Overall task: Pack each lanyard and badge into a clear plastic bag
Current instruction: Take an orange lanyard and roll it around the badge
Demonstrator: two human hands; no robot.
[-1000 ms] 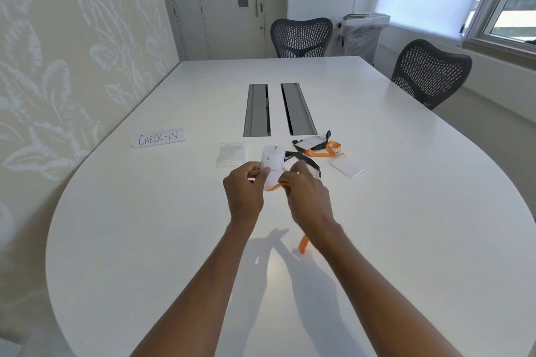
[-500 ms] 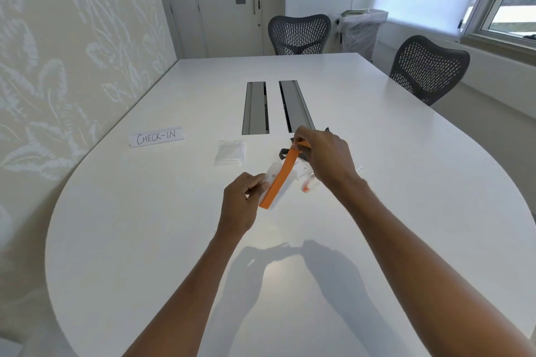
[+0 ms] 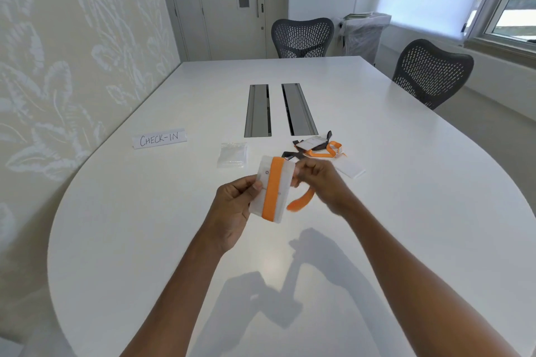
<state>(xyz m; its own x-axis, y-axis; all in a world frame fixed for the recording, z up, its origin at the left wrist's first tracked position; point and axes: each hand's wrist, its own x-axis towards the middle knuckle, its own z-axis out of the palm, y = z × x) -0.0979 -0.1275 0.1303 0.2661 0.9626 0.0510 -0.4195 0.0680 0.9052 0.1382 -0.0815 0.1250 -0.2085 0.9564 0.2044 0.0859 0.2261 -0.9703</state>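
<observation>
My left hand [image 3: 236, 206] pinches the left edge of a white badge [image 3: 262, 197], held upright above the table. An orange lanyard [image 3: 274, 190] runs down the badge's front as one band. Its loose end curls out to the right under my right hand [image 3: 317, 182], which grips the strap beside the badge's top right corner. A small stack of clear plastic bags [image 3: 233, 154] lies flat on the table behind my left hand. Further right lies a pile with another badge, an orange lanyard [image 3: 327, 151] and a black lanyard [image 3: 293, 154]. A loose white badge [image 3: 349, 169] rests next to that pile.
A paper sign reading CHECK-IN [image 3: 159, 138] lies at the left. Two grey cable slots [image 3: 278, 109] run down the middle of the white table [image 3: 145, 240]. Two dark mesh chairs [image 3: 301, 37] stand at the far end and right side. A wall runs close on the left.
My right hand came back down from the raised pull and now sits beside the badge's top corner. The orange strap lies straight down the badge front, and the badge stands more upright.
</observation>
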